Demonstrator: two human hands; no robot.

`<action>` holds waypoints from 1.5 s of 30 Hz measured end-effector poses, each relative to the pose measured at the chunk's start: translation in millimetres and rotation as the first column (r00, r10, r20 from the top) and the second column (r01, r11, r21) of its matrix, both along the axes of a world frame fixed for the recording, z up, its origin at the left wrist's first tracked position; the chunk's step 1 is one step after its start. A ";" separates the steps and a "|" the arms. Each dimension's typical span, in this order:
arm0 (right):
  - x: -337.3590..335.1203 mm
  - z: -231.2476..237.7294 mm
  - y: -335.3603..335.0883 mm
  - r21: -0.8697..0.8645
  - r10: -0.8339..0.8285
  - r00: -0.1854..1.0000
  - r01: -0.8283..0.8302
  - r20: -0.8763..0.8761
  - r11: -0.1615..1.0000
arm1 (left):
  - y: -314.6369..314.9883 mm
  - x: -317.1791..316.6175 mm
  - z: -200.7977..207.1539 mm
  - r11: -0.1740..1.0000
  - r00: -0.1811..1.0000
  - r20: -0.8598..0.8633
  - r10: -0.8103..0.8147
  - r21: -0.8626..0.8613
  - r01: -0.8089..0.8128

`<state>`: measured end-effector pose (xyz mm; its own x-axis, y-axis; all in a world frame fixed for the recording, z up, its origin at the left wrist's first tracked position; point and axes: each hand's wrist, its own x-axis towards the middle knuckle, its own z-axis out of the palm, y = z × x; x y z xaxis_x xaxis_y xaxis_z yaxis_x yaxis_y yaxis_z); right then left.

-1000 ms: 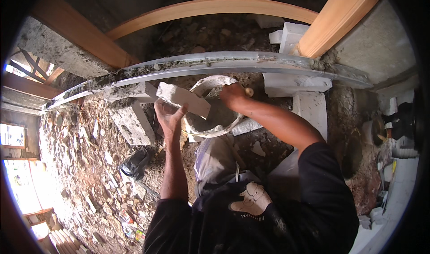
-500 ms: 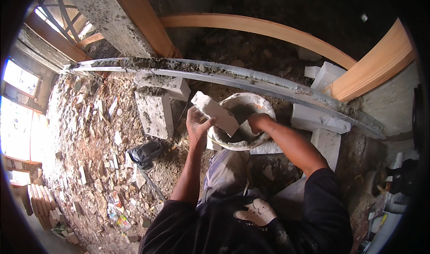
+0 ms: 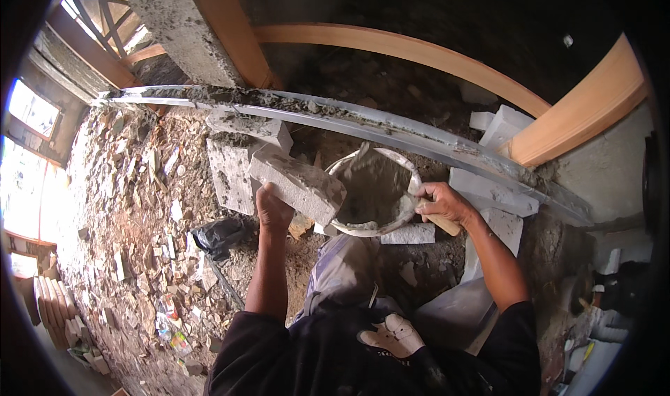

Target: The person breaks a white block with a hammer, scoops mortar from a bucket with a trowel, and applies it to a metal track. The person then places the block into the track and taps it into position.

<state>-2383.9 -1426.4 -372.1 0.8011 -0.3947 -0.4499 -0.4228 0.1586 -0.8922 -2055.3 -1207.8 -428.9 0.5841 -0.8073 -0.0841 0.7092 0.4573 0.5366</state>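
Observation:
My left hand is closed round the near end of a pale grey block, held tilted just left of the bucket. A round bucket with a mortar-smeared rim stands in front of me. Wet grey mortar lies inside it. At the bucket's right rim, my right hand grips a trowel by its wooden handle. The trowel's blade is hard to make out against the mortar-covered rim.
Beyond the bucket runs a long metal channel with mortar on top. More blocks stand at left, with others at right. A black plastic bag lies on rubble. Wooden frame posts rise behind.
My right hand has come up out of the bucket to its right rim, bringing the trowel handle into sight. My left hand has moved left with the block and turned it flatter.

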 end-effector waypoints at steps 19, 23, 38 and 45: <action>4.0 -6.1 23.1 -0.943 0.085 0.940 0.324 0.330 0.078 | -55.4 -104.9 20.6 0.975 0.966 -0.160 -0.204 0.056 0.215; 4.2 -4.7 17.0 -0.964 -0.055 0.964 0.259 0.262 -0.056 | -62.1 -115.8 13.7 0.986 0.987 -0.067 -0.143 0.079 0.148; -177.3 30.3 84.3 -0.347 -0.732 0.221 0.938 0.645 -0.023 | -155.9 -183.6 192.6 0.872 0.638 0.665 -0.389 0.042 0.487; -236.2 -2.2 96.3 -0.043 -0.794 -0.238 0.948 0.560 -0.315 | -242.1 -347.8 297.7 0.791 0.304 0.910 -0.280 0.039 0.611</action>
